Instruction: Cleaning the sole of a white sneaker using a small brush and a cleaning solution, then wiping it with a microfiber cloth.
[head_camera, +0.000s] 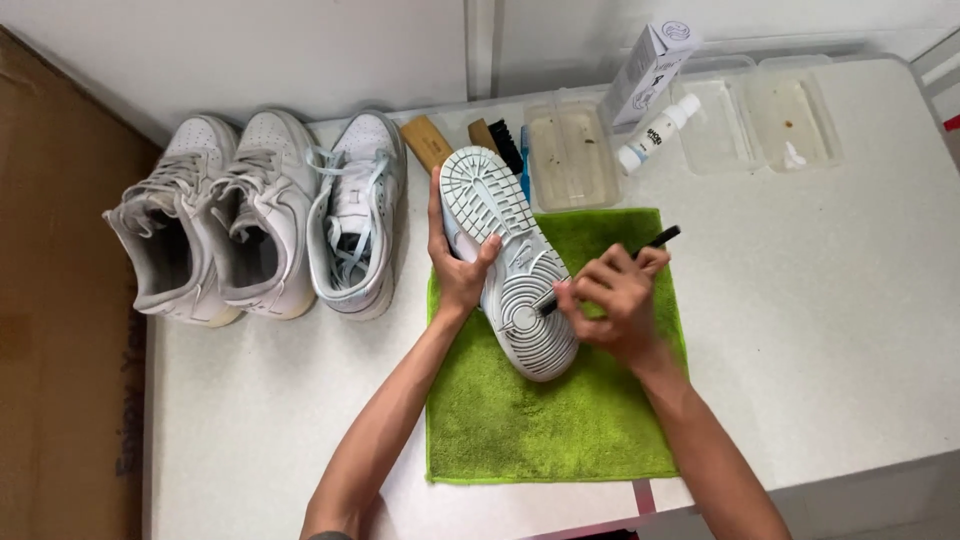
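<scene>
White table (820, 300): tall pale carton (648, 72), perhaps leaning, beside bottle (657, 132).

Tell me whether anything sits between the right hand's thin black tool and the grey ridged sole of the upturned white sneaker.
Nothing visible does. The left hand grips the upturned white sneaker at its side edge, clear of the heel area. The right hand holds the thin black tool with its tip right at the sole over the green fluffy cloth.

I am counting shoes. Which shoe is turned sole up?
The shoe in the left hand, over the green cloth; the other three stand upright.
</scene>
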